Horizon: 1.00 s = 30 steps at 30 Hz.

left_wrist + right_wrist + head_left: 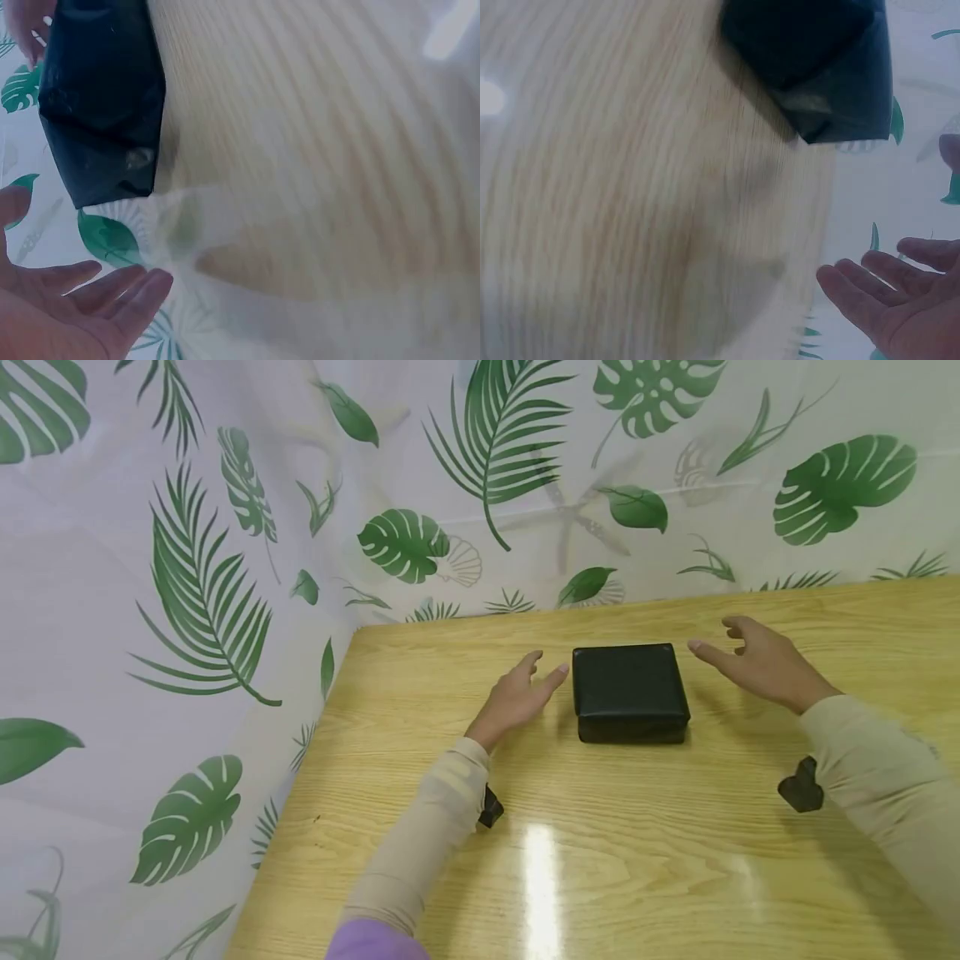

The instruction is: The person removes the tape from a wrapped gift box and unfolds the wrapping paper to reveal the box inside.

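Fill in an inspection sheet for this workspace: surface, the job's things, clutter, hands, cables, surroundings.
Surface: wood-grain table, with a bright reflection towards the near side.
Job's things: one black box, lying flat on the table.
Clutter: no loose items seen; a small dark piece shows beside each sleeve.
Hands: left hand and right hand are at opposite sides of the box, fingers relaxed, neither touching it.
Cables: nothing seen.
Surroundings: white leaf-print sheeting behind and to the left.

head: high, forward-down | wrists: low, near, opposite sides | shared: black box (630,683)
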Each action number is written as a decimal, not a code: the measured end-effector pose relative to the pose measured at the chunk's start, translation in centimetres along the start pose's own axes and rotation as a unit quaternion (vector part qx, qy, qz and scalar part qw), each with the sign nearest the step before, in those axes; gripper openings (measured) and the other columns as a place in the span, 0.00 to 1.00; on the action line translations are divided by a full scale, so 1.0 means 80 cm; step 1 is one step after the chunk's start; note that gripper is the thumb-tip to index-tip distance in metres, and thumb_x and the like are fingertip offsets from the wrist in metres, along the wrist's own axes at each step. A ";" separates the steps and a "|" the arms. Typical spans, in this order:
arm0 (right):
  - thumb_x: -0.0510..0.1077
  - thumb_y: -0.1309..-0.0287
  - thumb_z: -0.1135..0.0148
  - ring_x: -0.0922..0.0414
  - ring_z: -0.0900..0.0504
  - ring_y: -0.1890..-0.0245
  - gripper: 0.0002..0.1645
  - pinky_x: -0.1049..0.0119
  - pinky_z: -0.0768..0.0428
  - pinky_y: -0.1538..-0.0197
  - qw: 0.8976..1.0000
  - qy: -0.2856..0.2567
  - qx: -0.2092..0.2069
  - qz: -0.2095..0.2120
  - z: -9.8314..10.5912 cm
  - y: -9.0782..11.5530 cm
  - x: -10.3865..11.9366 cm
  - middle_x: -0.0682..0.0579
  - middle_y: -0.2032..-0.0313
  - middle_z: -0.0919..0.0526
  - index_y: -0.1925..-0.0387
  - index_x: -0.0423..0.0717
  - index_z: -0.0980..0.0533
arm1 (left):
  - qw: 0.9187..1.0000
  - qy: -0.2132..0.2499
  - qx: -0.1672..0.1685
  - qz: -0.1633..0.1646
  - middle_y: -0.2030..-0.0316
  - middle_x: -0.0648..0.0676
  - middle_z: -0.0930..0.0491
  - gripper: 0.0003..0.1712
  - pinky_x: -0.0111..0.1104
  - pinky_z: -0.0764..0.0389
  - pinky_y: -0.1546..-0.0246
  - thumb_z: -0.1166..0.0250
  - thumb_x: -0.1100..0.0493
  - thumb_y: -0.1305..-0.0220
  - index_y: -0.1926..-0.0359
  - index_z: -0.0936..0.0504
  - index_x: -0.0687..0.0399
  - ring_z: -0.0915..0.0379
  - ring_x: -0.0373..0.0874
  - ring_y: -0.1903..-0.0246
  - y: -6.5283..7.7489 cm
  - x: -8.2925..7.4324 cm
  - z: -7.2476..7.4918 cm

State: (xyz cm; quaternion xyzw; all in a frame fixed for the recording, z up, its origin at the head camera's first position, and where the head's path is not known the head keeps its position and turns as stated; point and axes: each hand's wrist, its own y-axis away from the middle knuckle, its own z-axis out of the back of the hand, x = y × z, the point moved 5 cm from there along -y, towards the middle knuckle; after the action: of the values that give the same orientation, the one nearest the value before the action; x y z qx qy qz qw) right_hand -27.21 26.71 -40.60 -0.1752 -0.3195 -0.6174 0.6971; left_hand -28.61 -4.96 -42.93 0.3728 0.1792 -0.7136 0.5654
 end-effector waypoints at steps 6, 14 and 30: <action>0.69 0.27 0.54 0.30 0.31 0.37 0.57 0.43 0.23 0.41 0.990 -0.127 0.044 -0.030 -0.023 0.003 -0.004 0.22 0.31 0.42 0.24 0.25 0.56 | 0.994 0.107 0.032 0.020 0.30 0.61 0.32 0.43 0.48 0.25 0.39 0.50 0.32 0.25 0.21 0.43 0.51 0.28 0.56 0.36 0.004 0.000 -0.018; 0.65 0.25 0.52 0.60 0.16 0.53 0.54 0.55 0.16 0.47 0.961 -0.257 0.078 -0.067 -0.049 0.004 -0.007 0.23 0.32 0.38 0.25 0.24 0.53 | 0.973 0.223 0.044 0.040 0.32 0.61 0.29 0.39 0.45 0.17 0.51 0.42 0.40 0.25 0.23 0.38 0.54 0.21 0.55 0.45 0.005 -0.011 -0.036; 0.63 0.25 0.51 0.65 0.18 0.56 0.49 0.58 0.17 0.46 0.953 -0.279 0.094 -0.072 -0.062 0.009 0.000 0.33 0.36 0.30 0.25 0.26 0.47 | 0.949 0.307 0.055 0.043 0.44 0.61 0.20 0.30 0.47 0.15 0.54 0.42 0.53 0.22 0.26 0.34 0.59 0.15 0.50 0.54 0.003 -0.018 -0.047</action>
State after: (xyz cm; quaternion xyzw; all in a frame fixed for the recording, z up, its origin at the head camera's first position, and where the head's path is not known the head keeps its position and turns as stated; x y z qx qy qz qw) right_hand -25.34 23.70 -44.12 -0.2505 -0.5693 -0.5602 0.5471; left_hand -27.01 -1.51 -44.34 0.6113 0.2884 -0.5486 0.4922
